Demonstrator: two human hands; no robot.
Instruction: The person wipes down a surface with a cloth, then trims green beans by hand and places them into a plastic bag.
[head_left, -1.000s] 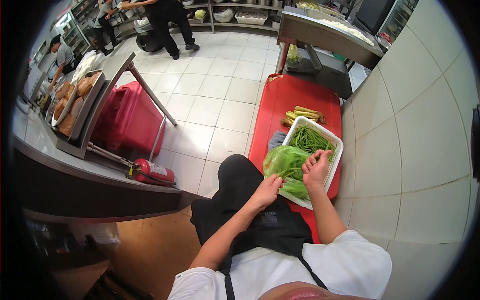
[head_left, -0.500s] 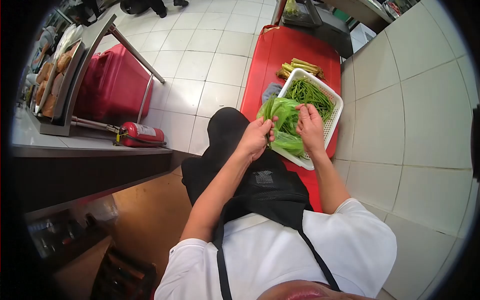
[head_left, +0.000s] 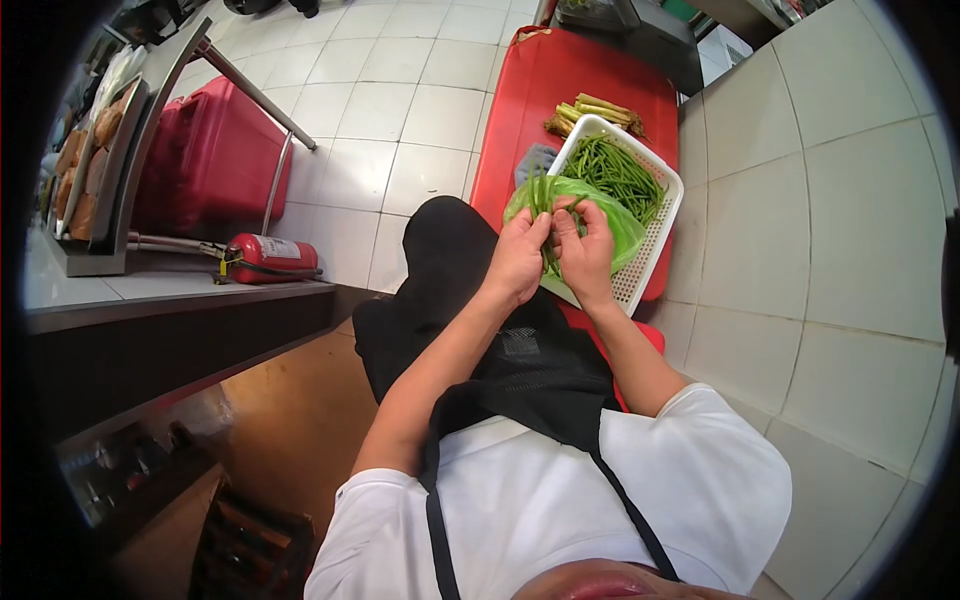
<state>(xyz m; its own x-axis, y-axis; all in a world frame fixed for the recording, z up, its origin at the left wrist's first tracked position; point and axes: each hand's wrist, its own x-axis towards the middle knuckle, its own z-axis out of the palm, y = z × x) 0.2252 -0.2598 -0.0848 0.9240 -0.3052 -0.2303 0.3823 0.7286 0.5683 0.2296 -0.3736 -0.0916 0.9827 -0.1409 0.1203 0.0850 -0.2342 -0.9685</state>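
My left hand [head_left: 520, 255] is closed around a small bunch of green beans [head_left: 541, 192] that stick up past its fingers. Right beside it, my right hand [head_left: 585, 248] pinches at the beans, its fingertips closed near the bunch. Behind both hands lies a green plastic bag [head_left: 625, 232], in the near part of a white perforated basket [head_left: 655, 250]. More green beans [head_left: 612, 172] fill the basket's far part. The basket rests on a red surface [head_left: 525, 90]. Yellowish-green stalks [head_left: 600, 112] lie behind the basket, and a grey cloth [head_left: 537, 160] lies at its left.
White wall tiles [head_left: 750, 230] rise at the right. To the left are a red fire extinguisher [head_left: 270, 258], a red bin [head_left: 215, 160], and a metal table [head_left: 165, 110] with a tray of brown items [head_left: 97, 170]. A metal shelf stands beyond the red surface.
My right hand has moved left from over the basket to meet my left hand at the beans. The view has tilted downward, and people's bodies at the back have mostly left it.
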